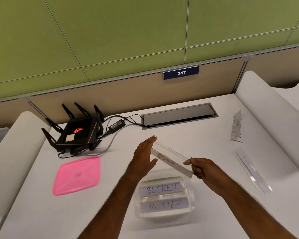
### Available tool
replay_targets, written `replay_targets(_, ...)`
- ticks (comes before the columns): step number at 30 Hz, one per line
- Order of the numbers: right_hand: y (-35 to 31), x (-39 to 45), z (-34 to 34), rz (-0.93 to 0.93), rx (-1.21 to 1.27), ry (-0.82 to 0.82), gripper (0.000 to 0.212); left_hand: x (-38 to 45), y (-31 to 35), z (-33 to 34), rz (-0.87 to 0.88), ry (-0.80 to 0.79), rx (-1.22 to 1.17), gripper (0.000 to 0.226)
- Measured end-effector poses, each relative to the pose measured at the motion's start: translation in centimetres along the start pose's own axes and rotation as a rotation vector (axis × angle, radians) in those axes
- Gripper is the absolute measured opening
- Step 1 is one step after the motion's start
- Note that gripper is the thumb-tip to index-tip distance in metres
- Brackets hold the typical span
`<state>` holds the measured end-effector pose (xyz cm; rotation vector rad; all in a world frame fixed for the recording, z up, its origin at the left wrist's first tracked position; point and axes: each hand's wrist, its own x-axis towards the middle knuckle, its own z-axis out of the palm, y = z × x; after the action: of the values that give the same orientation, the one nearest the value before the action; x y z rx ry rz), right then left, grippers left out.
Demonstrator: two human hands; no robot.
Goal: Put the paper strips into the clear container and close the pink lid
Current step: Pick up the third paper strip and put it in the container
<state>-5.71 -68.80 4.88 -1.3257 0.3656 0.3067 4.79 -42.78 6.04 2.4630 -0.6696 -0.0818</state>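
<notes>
White desk (197,135), strip (171,161) lettered perhaps "PANDA"

White desk (205,135): pink lid (77,175) left, clear container (164,199) near front edge, router (78,131) back-left, two paper strips (237,125) right side.

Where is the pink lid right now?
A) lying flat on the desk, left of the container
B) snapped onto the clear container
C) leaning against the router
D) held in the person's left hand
A: the pink lid lies flat on the white desk, apart from the open container to its right, and neither hand touches it.
</notes>
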Motion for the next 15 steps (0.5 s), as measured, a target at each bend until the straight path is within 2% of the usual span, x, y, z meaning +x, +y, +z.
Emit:
replay_targets(4,-0.1,-0.1,0.3,0.158,0.119,-0.073,0.034,-0.8,-0.6,-0.8,0.099,0.031,0.064,0.09)
replay_targets(9,0.2,-0.2,1.1,0.265,0.233,-0.108,0.03,-2.0,-1.4,-2.1,0.156,0.067,0.079,0.084)
replay_targets(15,-0.1,-0.3,1.8,0.27,0.099,-0.063,0.023,-3.3,-2.5,-3.0,0.167,0.056,0.089,0.078)
